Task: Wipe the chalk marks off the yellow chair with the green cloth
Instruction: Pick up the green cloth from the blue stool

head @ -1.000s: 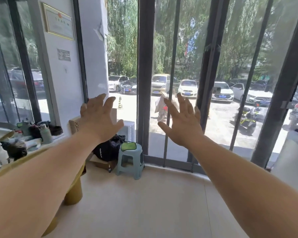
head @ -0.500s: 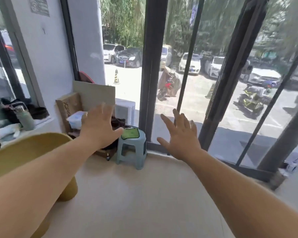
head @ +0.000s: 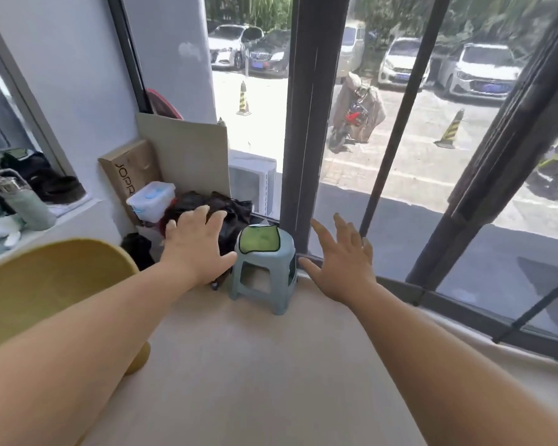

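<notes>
Head view: both arms stretched forward, left hand (head: 195, 244) and right hand (head: 342, 262) spread flat, fingers apart, holding nothing. Green cloth (head: 260, 239) lies on top of a small pale-blue stool (head: 263, 272) by the window frame, between the two hands. Yellow chair (head: 45, 284) at lower left, partly behind the left forearm; chalk marks not discernible.

Floor (head: 255, 365): pale beige, beside the window wall.
Standing on it: blue-grey plastic stool (head: 264, 278) bearing green cloth (head: 260, 238); yellow chair (head: 45, 284) at left; black bag (head: 229, 214), cardboard box (head: 126, 169) in corner.
</notes>
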Demonstrator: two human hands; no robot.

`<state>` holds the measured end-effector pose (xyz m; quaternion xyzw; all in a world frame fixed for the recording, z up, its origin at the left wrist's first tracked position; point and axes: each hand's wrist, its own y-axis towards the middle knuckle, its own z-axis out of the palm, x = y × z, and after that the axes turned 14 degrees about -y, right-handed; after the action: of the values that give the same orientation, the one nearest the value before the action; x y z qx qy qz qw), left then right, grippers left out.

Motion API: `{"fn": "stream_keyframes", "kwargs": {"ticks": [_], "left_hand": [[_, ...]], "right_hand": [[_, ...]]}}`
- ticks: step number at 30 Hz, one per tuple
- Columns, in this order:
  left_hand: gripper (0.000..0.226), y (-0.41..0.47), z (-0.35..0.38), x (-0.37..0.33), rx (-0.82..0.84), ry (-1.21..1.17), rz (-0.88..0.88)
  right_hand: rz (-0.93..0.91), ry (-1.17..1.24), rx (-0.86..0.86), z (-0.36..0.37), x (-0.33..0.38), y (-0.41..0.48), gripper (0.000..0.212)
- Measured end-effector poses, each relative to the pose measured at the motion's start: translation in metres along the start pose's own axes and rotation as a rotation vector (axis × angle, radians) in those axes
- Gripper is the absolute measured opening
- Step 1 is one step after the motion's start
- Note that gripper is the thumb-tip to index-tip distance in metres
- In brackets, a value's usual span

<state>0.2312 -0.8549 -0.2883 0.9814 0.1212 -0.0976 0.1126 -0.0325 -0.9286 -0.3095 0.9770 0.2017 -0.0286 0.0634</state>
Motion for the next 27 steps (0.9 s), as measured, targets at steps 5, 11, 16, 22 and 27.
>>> {"fn": "stream_keyframes", "kwargs": {"ticks": [5, 11, 16, 22, 27], "left_hand": [[0.086, 0.081, 0.047, -0.01, 0.093, -0.015, -0.066], [0.083, 0.186, 0.099, 0.023, 0.162, -0.041, -0.131], [0.084, 0.288, 0.151, 0.067, 0.208, -0.067, -0.165], [0.088, 0.398, 0.192, 0.109, 0.342, -0.16, -0.196], [0.089, 0.468, 0.227, 0.128, 0.446, -0.149, -0.203]], "right_hand": [[-0.079, -0.026, 0.12, 0.037, -0.025, 0.098, 0.079], [-0.107, -0.008, 0.197, 0.084, -0.025, 0.216, 0.08], [-0.084, -0.037, 0.238, 0.121, -0.013, 0.318, 0.079], [-0.009, -0.003, 0.39, 0.153, 0.007, 0.416, 0.077], [-0.004, 0.035, 0.511, 0.196, 0.013, 0.48, 0.079]]}}
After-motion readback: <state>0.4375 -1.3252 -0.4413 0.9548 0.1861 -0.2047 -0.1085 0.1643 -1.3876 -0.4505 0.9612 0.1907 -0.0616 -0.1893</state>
